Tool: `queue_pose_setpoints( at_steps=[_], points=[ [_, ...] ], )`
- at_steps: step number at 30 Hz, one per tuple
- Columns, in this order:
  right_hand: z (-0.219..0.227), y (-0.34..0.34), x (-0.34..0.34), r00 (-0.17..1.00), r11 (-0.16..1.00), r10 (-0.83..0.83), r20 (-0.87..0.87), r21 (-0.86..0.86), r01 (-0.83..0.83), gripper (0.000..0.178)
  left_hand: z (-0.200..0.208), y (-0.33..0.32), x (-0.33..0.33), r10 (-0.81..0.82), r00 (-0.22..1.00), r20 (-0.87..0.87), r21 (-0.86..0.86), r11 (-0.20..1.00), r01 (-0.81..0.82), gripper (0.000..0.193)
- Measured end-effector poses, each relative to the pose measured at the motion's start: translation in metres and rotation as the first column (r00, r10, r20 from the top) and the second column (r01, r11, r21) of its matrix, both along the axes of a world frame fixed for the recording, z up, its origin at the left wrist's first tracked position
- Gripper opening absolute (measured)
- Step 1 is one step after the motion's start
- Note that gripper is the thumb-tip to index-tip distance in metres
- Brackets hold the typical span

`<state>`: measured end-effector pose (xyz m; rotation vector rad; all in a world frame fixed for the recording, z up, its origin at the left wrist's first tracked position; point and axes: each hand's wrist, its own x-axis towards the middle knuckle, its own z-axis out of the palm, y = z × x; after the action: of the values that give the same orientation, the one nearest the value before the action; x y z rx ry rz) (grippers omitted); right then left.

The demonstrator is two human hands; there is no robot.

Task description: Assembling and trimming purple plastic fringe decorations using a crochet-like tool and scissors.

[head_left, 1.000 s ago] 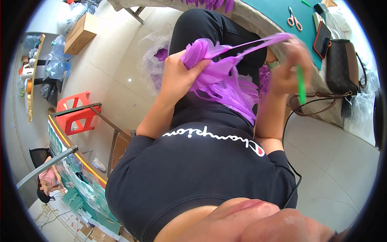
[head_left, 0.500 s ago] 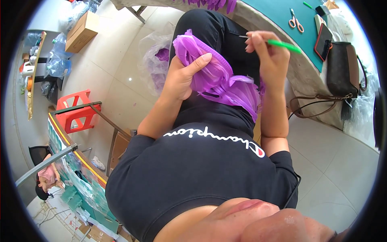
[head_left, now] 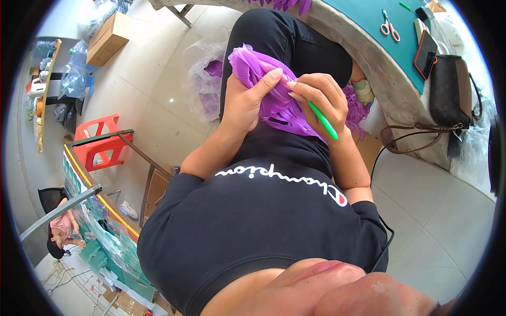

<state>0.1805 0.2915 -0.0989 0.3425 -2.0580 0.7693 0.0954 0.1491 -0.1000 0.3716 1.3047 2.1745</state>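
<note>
A bunched, glossy purple sheet-like piece (head_left: 250, 62) with a ribbed edge lies over my lap. My left hand (head_left: 244, 104) is closed on it, thumb pressed on top. Between the fingers of my right hand (head_left: 326, 97) is a slim green-handled tool (head_left: 323, 120); its handle end points down toward my torso. The tool's thin tip meets the purple piece close to my left thumb, and its exact shape is too small to tell. More purple strips (head_left: 356, 113) hang beyond my right wrist.
On the teal-topped table (head_left: 363, 26) at the upper right are scissors (head_left: 390, 29) and a phone (head_left: 425, 57). A brown handbag (head_left: 448, 87) is at its edge. A clear bag (head_left: 203, 79) with purple pieces, a red stool (head_left: 100, 142) and another person (head_left: 61, 224) are to the left.
My right hand has come down and left with the green-handled tool, from above the table side to the purple piece. My left hand keeps its hold.
</note>
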Motion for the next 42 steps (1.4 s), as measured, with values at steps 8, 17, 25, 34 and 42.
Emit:
queue_pose_setpoints(
  at_steps=[8,17,25,34,42],
  points=[
    [0.016,0.002,0.017,0.916,0.996,-0.046,0.398,-0.047,0.070,0.002,-0.003,0.000,0.000,0.093,0.975,-0.203,-0.090,0.989,-0.113,0.010],
    [0.002,0.000,-0.003,0.901,0.721,0.314,0.299,-0.692,-0.022,0.022,0.007,-0.001,-0.005,-0.051,0.997,-0.060,-0.040,0.998,0.048,0.013],
    [0.016,0.010,0.023,0.902,0.565,0.397,0.167,-0.819,-0.097,0.032,-0.002,-0.001,-0.013,-0.010,0.762,-0.647,-0.366,0.881,-0.299,0.020],
    [0.058,0.069,0.098,0.811,0.186,0.429,-0.398,-0.840,-0.510,0.029,-0.033,-0.021,-0.074,0.220,0.924,-0.313,-0.288,0.905,-0.313,0.019],
    [0.109,0.164,0.203,0.709,0.001,0.110,-0.697,-0.713,-0.701,0.020,-0.089,-0.089,-0.172,-0.366,0.760,0.537,0.496,0.866,0.066,0.022]
  ],
)
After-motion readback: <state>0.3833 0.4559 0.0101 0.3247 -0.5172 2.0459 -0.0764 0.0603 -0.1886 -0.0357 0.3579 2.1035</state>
